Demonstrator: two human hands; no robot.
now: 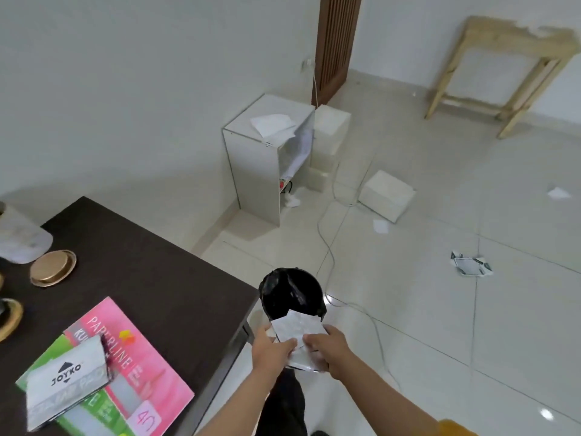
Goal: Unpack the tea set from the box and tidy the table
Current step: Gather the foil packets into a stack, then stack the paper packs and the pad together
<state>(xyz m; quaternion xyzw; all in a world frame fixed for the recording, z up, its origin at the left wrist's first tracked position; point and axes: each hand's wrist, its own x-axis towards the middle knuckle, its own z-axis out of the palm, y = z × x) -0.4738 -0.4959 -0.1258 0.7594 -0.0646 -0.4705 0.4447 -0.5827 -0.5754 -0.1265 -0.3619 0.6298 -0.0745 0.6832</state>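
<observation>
Both my hands hold a crumpled white sheet of packing paper [297, 333] over a black-lined bin [290, 294] that stands on the floor at the table's right corner. My left hand [272, 349] pinches the paper's left edge, and my right hand [327, 346] grips its right side. The paper's far end dips into the bin's mouth. On the dark table [163, 278] at the far left sit a gold saucer [53, 268], the edge of another saucer [11, 317] and a white wrapped item [22, 237].
Pink and green paper packs [135, 366] and a grey Joyko box [67, 379] lie on the table's near side. On the tiled floor are a white cabinet [267, 155], white boxes [386, 195], a trailing cable [330, 262], paper scraps [470, 267] and a wooden table frame [509, 67].
</observation>
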